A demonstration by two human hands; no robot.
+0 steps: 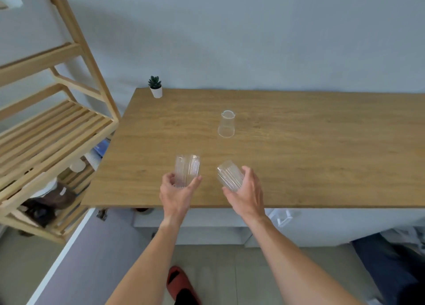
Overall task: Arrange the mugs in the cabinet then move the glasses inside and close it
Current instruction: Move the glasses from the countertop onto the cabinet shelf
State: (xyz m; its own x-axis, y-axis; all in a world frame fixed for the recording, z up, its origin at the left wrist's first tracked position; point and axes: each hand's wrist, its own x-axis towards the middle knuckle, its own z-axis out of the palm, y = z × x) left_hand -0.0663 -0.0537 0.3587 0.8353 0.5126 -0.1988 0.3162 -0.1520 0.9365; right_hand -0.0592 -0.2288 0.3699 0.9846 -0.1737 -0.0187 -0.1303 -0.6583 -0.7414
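Head view, near to far. At the near edge of the wooden table (299, 155), the left hand (176, 195) wraps a ribbed glass (186, 170): thumb on its left side, fingers curled around the right, the glass upright; whether it rests on the table or is just clear of it cannot be told. Just beside it, the right hand (247, 194) clasps a second ribbed glass (230, 174) in curled fingers, tilted with its top leaning left and away.

Farther back, near the table's middle, a third clear glass (226, 124) stands alone, untouched, well apart from both hands. A small potted plant (155, 87) sits at the far left corner against the wall. A wooden slatted rack (53, 129) stands to the left.

Below the table's near edge, a pale panel (69, 254) at lower left is probably the open cabinet door; the cabinet interior and the mugs are not visible.

Judged progress: no mugs remain on the table, so the arranging step appears done. The glass-moving step is under way: two glasses in hand, one left on the table, the door not yet closed.
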